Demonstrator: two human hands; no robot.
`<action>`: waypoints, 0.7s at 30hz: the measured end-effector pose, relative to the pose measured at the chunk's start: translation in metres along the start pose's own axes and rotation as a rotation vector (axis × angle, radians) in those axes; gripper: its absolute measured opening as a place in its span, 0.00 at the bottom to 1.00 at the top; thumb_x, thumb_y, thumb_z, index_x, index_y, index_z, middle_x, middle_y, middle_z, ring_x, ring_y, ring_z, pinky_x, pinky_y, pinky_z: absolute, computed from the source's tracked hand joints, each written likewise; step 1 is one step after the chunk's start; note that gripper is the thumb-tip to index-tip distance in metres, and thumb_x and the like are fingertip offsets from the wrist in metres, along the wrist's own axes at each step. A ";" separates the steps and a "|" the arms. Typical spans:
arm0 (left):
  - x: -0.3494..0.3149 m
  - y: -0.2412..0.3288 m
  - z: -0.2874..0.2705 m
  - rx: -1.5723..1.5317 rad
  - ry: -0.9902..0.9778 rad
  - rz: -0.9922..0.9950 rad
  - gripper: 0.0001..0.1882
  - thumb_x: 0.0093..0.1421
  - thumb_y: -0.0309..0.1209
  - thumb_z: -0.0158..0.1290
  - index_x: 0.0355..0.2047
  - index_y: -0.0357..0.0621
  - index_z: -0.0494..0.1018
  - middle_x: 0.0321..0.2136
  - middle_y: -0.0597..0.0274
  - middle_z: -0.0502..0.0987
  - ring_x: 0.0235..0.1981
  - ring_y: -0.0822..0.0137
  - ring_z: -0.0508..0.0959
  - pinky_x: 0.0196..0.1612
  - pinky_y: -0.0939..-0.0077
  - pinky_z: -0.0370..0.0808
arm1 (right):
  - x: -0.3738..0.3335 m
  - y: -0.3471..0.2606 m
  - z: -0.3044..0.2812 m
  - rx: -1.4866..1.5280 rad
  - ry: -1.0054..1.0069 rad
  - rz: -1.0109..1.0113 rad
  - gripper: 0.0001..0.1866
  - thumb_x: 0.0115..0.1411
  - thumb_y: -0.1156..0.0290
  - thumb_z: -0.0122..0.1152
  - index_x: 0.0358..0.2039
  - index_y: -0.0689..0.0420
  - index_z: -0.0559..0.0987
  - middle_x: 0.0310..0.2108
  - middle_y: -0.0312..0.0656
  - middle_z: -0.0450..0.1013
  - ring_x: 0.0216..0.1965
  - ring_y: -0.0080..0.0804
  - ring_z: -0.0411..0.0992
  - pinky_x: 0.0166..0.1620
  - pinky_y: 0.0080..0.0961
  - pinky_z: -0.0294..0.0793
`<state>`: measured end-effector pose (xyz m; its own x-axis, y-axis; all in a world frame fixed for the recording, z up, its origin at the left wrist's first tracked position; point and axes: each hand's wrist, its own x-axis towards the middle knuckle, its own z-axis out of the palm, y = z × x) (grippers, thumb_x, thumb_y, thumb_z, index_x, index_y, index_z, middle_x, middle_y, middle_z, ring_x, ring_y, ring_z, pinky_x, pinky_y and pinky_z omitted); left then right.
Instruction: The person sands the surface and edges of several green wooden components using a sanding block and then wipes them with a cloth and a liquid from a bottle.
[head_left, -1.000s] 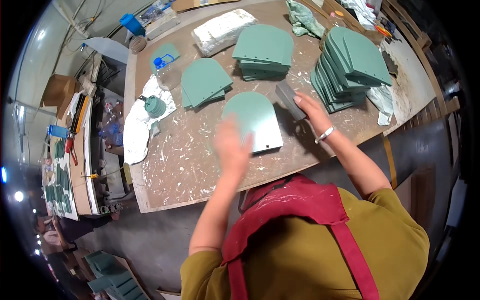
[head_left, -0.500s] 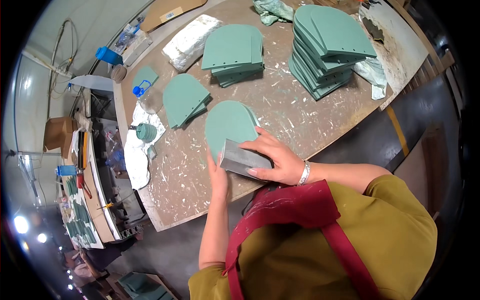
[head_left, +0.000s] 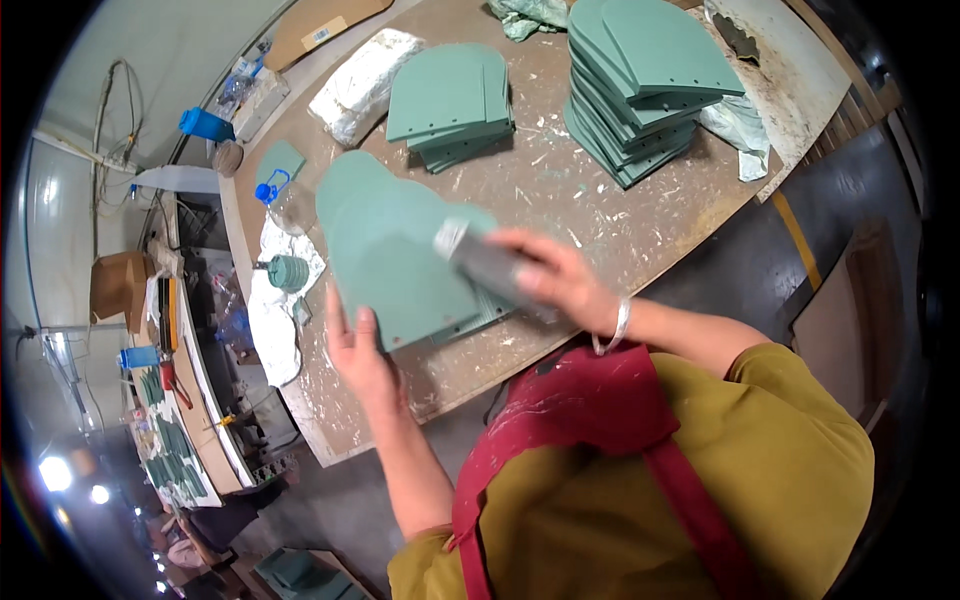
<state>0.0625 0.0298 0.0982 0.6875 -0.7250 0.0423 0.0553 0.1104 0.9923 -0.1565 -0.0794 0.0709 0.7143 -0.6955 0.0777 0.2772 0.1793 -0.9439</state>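
Note:
A rounded green panel (head_left: 390,265) with small holes along its straight edge lies tilted in front of me, overlapping other green panels. My left hand (head_left: 362,350) grips its near left corner, thumb on top, fingers along the side edge. In my right hand (head_left: 565,280) is a grey sanding block (head_left: 490,268), smeared by motion, at the panel's right side. Whether the block touches the panel I cannot tell. More green panels show beneath, at the panel's lower right edge.
Stacks of green panels (head_left: 450,95) and a taller pile (head_left: 645,100) stand at the back of the scuffed table (head_left: 560,215). A white wrapped bundle (head_left: 365,85) lies behind. On the left are a blue-capped clear bottle (head_left: 285,205), a white cloth (head_left: 275,335) and a green jar-like object (head_left: 288,272).
My left hand has moved left and now holds a panel that overlaps the left-hand panels. The sanding block in my right hand has risen and swung, blurred. The whole view has shifted slightly.

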 end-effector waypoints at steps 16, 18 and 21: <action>0.008 -0.063 0.054 1.228 -0.444 0.651 0.27 0.60 0.34 0.53 0.59 0.46 0.64 0.58 0.51 0.67 0.59 0.45 0.64 0.60 0.52 0.61 | 0.053 0.061 -0.071 0.130 0.269 0.146 0.23 0.65 0.56 0.51 0.56 0.55 0.69 0.54 0.38 0.67 0.49 0.28 0.68 0.55 0.28 0.64; 0.034 -0.074 0.040 1.304 -0.454 0.653 0.27 0.61 0.37 0.51 0.61 0.51 0.63 0.62 0.54 0.61 0.63 0.48 0.60 0.61 0.50 0.58 | 0.042 0.042 -0.060 -0.201 0.306 0.024 0.25 0.61 0.54 0.56 0.55 0.55 0.71 0.51 0.44 0.68 0.48 0.35 0.69 0.52 0.28 0.67; 0.037 -0.096 0.037 1.364 -0.522 0.507 0.26 0.64 0.41 0.47 0.62 0.56 0.62 0.65 0.58 0.56 0.65 0.50 0.56 0.63 0.49 0.54 | -0.002 0.032 -0.056 -0.944 -0.049 -0.393 0.29 0.55 0.53 0.61 0.57 0.47 0.70 0.49 0.49 0.67 0.49 0.43 0.69 0.51 0.33 0.68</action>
<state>0.0555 -0.0325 0.0087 0.0924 -0.9855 0.1423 -0.9781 -0.0630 0.1983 -0.1845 -0.1112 0.0224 0.7133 -0.5539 0.4293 -0.1063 -0.6911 -0.7149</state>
